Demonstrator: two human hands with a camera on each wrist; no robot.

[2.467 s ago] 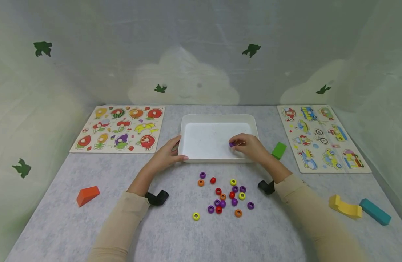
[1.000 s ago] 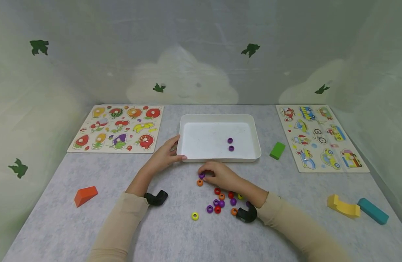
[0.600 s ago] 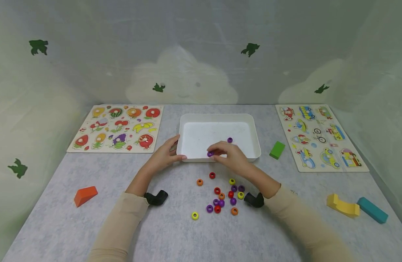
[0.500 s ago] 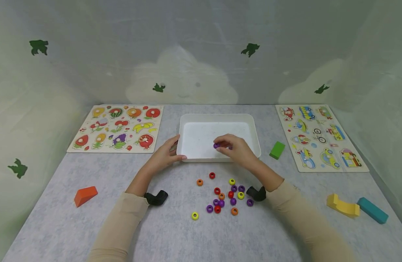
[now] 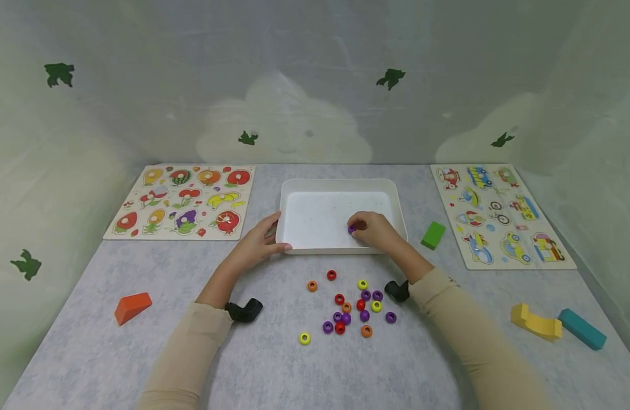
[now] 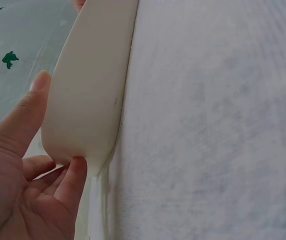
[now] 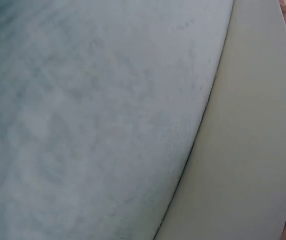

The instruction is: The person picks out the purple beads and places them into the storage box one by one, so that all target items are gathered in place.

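The white tray [image 5: 315, 219] stands on the table at the far middle. My left hand [image 5: 257, 242] grips its near left corner, thumb [image 6: 30, 112] at the rim and fingers against the outer wall. Low over the tray's floor, right of its middle, my right hand [image 5: 373, 230] pinches a purple bead [image 5: 351, 229] between thumb and fingertips. This hand covers the part of the floor where other purple beads lay. In the right wrist view the tray wall [image 7: 238, 130] hides most of the hand.
Loose red [image 5: 339, 299], orange [image 5: 366, 331], yellow [image 5: 305, 339] and purple beads [image 5: 391, 317] lie in front of the tray. A fruit puzzle board [image 5: 202, 202] is at left, a vehicle one [image 5: 491, 228] at right. Orange [image 5: 133, 307], green [image 5: 433, 235], yellow [image 5: 535, 323] and teal blocks [image 5: 583, 328] lie around.
My right hand let go of purple beads in the tray, picked another purple bead off the table and carried it up into the tray, moving right. My left hand stays on the tray corner.
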